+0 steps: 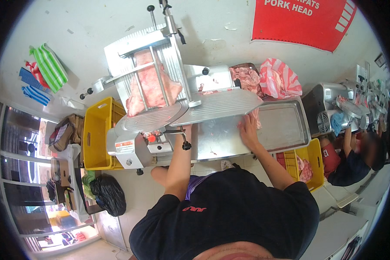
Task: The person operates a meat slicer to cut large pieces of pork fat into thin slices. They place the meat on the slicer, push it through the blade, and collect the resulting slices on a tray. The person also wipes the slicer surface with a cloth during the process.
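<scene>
A metal meat slicer [210,106] holds a slab of pale pink meat [147,86] on its slanted carriage under bars. My left hand [182,130] reaches beneath the slicer's front; its fingers are hidden behind the machine. My right hand [249,130] has its fingers curled on thin meat slices [255,116] at the right edge of the slicer, over the steel surface [214,143].
At right are a steel tray [281,119], meat pieces [245,78], a striped bag [279,78], a crate [316,171], another slicer [327,99] and a co-worker [349,167]. At left stand a yellow crate [95,134] and black bag [108,195].
</scene>
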`<state>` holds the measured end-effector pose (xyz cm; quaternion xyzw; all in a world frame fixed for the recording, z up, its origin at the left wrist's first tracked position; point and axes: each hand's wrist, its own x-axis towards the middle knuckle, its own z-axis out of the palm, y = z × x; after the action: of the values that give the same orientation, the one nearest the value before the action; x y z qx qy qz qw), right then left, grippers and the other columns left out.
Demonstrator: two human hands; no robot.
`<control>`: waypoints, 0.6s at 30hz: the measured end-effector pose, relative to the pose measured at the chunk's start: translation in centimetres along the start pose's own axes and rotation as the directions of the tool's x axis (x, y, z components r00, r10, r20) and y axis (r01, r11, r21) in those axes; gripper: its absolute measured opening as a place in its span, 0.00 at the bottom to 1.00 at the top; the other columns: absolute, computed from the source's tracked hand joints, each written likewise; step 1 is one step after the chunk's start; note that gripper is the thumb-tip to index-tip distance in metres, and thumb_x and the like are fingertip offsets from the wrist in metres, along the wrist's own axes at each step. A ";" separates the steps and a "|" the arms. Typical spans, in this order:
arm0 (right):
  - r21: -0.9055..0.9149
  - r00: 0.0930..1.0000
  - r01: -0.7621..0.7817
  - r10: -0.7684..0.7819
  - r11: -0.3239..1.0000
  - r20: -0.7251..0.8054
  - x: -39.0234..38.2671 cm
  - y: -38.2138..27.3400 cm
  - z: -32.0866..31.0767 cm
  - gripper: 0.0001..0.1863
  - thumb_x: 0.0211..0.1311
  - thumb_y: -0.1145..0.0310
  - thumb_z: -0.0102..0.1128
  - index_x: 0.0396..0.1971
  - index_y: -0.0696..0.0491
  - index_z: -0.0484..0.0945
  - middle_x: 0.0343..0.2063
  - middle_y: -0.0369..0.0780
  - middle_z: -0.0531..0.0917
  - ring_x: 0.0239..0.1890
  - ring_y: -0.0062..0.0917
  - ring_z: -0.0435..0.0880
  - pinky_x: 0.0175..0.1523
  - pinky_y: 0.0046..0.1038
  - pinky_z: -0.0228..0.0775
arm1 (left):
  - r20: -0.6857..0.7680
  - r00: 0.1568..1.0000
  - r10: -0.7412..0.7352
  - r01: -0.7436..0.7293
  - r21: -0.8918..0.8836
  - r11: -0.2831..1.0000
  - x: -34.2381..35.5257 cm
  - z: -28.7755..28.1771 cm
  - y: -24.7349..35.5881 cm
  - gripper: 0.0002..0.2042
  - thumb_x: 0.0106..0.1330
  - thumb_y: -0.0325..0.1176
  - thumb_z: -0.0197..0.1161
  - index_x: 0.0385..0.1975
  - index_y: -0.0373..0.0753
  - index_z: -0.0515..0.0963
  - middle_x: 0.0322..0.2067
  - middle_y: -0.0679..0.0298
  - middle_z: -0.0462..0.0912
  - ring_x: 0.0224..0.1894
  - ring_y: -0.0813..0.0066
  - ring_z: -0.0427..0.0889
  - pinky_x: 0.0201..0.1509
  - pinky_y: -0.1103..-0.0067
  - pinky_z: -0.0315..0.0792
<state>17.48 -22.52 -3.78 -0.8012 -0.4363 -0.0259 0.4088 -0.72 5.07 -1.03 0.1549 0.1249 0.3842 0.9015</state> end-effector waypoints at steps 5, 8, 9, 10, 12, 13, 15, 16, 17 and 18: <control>0.051 1.000 -0.026 0.026 0.998 -0.007 -0.1 0.2 0.1 0.25 0.64 0.68 0.59 0.60 0.56 0.69 0.63 0.56 0.66 0.66 0.53 0.62 0.70 0.49 0.52 | 0.006 1.000 0.003 -0.003 0.027 1.000 0.2 -0.7 -0.6 0.20 0.75 0.46 0.49 0.58 0.40 0.74 0.58 0.58 0.78 0.60 0.61 0.76 0.65 0.63 0.71; 0.041 1.000 0.007 -0.007 0.999 0.004 0.2 0.1 0.4 0.25 0.65 0.67 0.59 0.61 0.55 0.69 0.63 0.56 0.65 0.66 0.52 0.62 0.70 0.48 0.53 | 0.026 0.997 0.072 -0.074 0.103 0.992 -0.4 -2.5 -1.0 0.20 0.75 0.46 0.49 0.58 0.40 0.74 0.58 0.58 0.78 0.60 0.61 0.76 0.66 0.63 0.71; 0.046 1.000 -0.017 0.017 0.999 0.001 -0.2 0.0 0.0 0.25 0.65 0.67 0.59 0.61 0.55 0.69 0.63 0.55 0.65 0.66 0.52 0.62 0.70 0.48 0.53 | 0.058 0.992 0.116 -0.127 0.256 0.958 -0.1 -3.2 -1.8 0.20 0.75 0.46 0.49 0.58 0.40 0.74 0.58 0.58 0.78 0.60 0.61 0.76 0.66 0.63 0.71; 0.058 1.000 -0.017 0.016 0.998 0.012 -0.1 -0.3 -0.2 0.25 0.65 0.67 0.59 0.61 0.55 0.68 0.64 0.55 0.65 0.66 0.52 0.62 0.70 0.48 0.53 | 0.089 0.980 0.178 -0.198 0.368 0.909 -0.4 -4.0 -2.2 0.20 0.75 0.46 0.49 0.58 0.40 0.74 0.58 0.58 0.78 0.60 0.61 0.76 0.66 0.63 0.71; 0.069 0.999 -0.024 0.022 0.997 0.026 -0.1 -0.3 -0.3 0.25 0.66 0.66 0.59 0.61 0.55 0.68 0.64 0.55 0.65 0.67 0.51 0.61 0.70 0.48 0.52 | 0.127 0.985 0.114 -0.141 0.230 0.963 -1.4 -5.2 -2.4 0.21 0.75 0.46 0.48 0.58 0.40 0.74 0.58 0.58 0.78 0.60 0.61 0.76 0.66 0.63 0.71; 0.062 0.999 -0.040 0.039 0.997 0.022 -0.3 0.1 0.0 0.26 0.66 0.66 0.59 0.62 0.55 0.68 0.64 0.55 0.64 0.67 0.51 0.61 0.71 0.48 0.51 | 0.163 0.985 -0.061 0.094 -0.201 0.975 -2.0 -4.1 -2.2 0.21 0.75 0.48 0.48 0.58 0.40 0.74 0.58 0.58 0.78 0.60 0.61 0.76 0.66 0.63 0.71; 0.049 0.998 -0.058 0.057 0.997 0.022 -0.6 0.7 0.1 0.26 0.67 0.64 0.59 0.62 0.56 0.68 0.65 0.55 0.64 0.68 0.51 0.60 0.71 0.48 0.51 | 0.041 0.992 -0.116 0.118 -0.067 0.991 -3.0 -1.1 -2.0 0.22 0.75 0.48 0.49 0.58 0.40 0.74 0.57 0.58 0.79 0.59 0.61 0.77 0.66 0.63 0.71; 0.048 0.998 -0.051 0.049 0.998 0.029 -0.4 0.5 0.1 0.27 0.67 0.63 0.59 0.62 0.56 0.68 0.65 0.55 0.64 0.68 0.51 0.60 0.72 0.48 0.50 | -0.026 0.992 -0.122 0.122 -0.002 0.993 -3.4 -1.0 -1.9 0.22 0.75 0.48 0.49 0.58 0.40 0.74 0.57 0.59 0.79 0.58 0.61 0.78 0.66 0.63 0.71; 0.045 0.998 -0.045 0.043 0.998 0.036 -0.3 0.4 0.1 0.27 0.67 0.62 0.59 0.63 0.56 0.68 0.65 0.55 0.63 0.69 0.51 0.60 0.72 0.48 0.50 | -0.051 0.993 -0.108 0.106 -0.033 0.994 -3.3 -0.8 -1.5 0.22 0.75 0.48 0.49 0.58 0.40 0.74 0.57 0.58 0.79 0.58 0.61 0.78 0.66 0.63 0.71; 0.042 0.998 -0.051 0.049 0.998 0.043 -0.3 0.2 -0.1 0.27 0.67 0.62 0.59 0.62 0.57 0.68 0.65 0.56 0.63 0.69 0.51 0.60 0.72 0.48 0.50 | -0.079 0.992 -0.093 0.088 -0.063 0.994 -3.0 -1.3 -1.2 0.22 0.74 0.48 0.50 0.58 0.39 0.74 0.57 0.58 0.79 0.58 0.61 0.78 0.66 0.63 0.71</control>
<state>17.44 -22.86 -3.94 -0.8033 -0.4248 0.0105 0.4174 -2.38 2.31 -2.35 0.1063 0.1571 0.3523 0.9165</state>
